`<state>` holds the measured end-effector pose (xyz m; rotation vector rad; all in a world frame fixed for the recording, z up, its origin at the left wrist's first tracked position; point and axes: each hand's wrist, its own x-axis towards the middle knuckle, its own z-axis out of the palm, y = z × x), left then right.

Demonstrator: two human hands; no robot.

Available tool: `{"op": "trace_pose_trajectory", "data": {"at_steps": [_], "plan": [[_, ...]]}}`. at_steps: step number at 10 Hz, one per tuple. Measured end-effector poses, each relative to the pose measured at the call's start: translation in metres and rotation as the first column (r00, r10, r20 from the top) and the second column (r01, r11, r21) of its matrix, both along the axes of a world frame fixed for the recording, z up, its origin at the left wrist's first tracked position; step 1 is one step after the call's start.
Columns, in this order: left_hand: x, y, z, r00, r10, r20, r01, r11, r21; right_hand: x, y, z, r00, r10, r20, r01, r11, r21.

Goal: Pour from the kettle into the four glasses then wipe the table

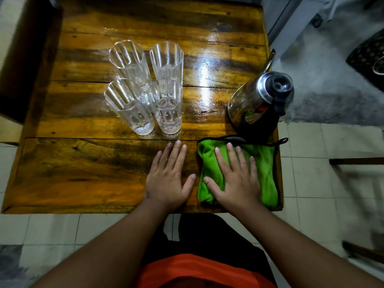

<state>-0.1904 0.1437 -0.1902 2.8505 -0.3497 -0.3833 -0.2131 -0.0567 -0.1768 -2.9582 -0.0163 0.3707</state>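
Note:
Several tall clear ribbed glasses [145, 88] stand in a tight square cluster on the wooden table [83, 173], left of centre. A shiny steel kettle [259, 100] with a black lid and a thin spout stands at the table's right edge. A folded green cloth [264, 163] lies in front of the kettle at the near right corner. My right hand [234, 179] lies flat on the cloth with fingers spread. My left hand [168, 177] rests flat on the bare wood just left of the cloth, holding nothing.
The tabletop looks glossy with a bright glare patch [205, 80] between glasses and kettle. Tiled floor surrounds the table. A dark crate [367, 57] sits on the floor at far right, and a wooden frame [357, 163] stands by the table's right side.

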Motion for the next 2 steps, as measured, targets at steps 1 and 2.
{"op": "trace_pose_trajectory", "data": {"at_steps": [1, 2], "plan": [[0.005, 0.002, 0.01, 1.0, -0.002, -0.017, 0.002, 1.0, -0.015, 0.002, 0.002, 0.009, 1.0, 0.015, -0.009, -0.015, 1.0, 0.006], [0.002, 0.003, 0.036, 0.999, 0.021, 0.05, -0.018, 0.998, -0.052, 0.005, 0.015, 0.029, 0.998, 0.02, 0.058, -0.023, 0.998, 0.058]]}}
